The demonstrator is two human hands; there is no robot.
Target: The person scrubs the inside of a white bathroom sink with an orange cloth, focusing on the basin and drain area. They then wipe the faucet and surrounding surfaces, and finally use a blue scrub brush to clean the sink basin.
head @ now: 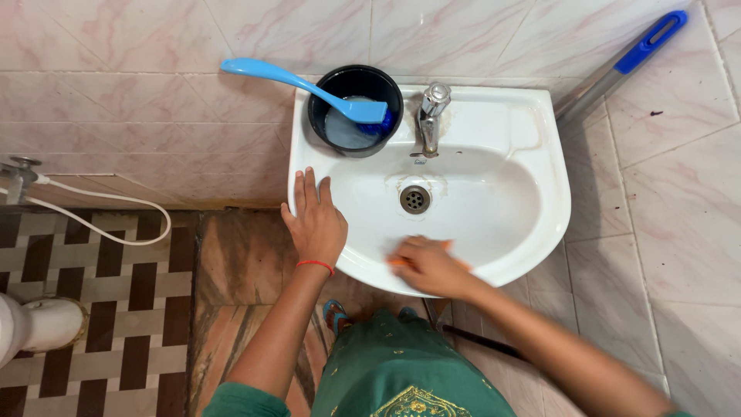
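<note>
Scrubbing midway: right hand [429,266] blurred, fingers curled on an orange scrubber [395,262] at the sink [540,224] front; left hand [314,218] flat, empty, on the rim; stains beyond by the drain [414,199].

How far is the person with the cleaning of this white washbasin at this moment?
Done: little can be confirmed. In hand: the right hand, blurred, presses an orange object against the front inner wall of the white ceramic washbasin, while the left hand rests flat on its left rim. Left: brownish marks remain around the metal drain and below the chrome tap.
</note>
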